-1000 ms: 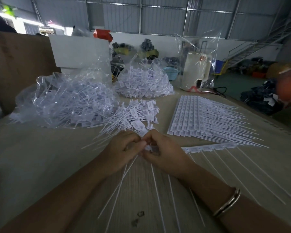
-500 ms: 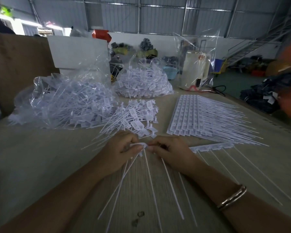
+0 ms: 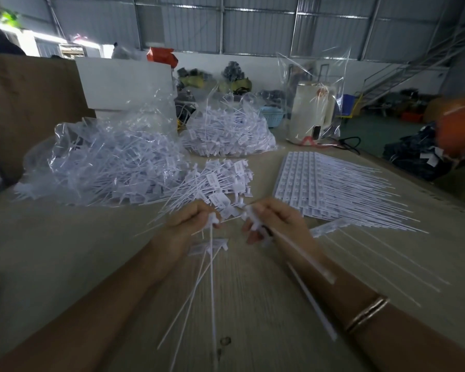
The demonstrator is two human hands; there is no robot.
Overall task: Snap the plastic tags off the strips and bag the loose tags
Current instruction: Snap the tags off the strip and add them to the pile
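Note:
My left hand grips a white plastic tag whose long thin tail hangs toward me. My right hand holds the tag strip piece, its tails running down over my wrist. The hands are a little apart above the table. Just under my left hand lie loose tags with long tails. A heap of loose tags lies just beyond my hands. A stack of whole tag strips lies to the right, with one short strip in front of it.
Two clear bags full of tags stand behind: a big bag at left and a smaller bag in the middle. A white kettle in clear plastic stands at the back right. The wooden table ends at the right edge.
My hands were pressed together on the strip; they have pulled apart, each keeping a piece. Tails now hang from both hands.

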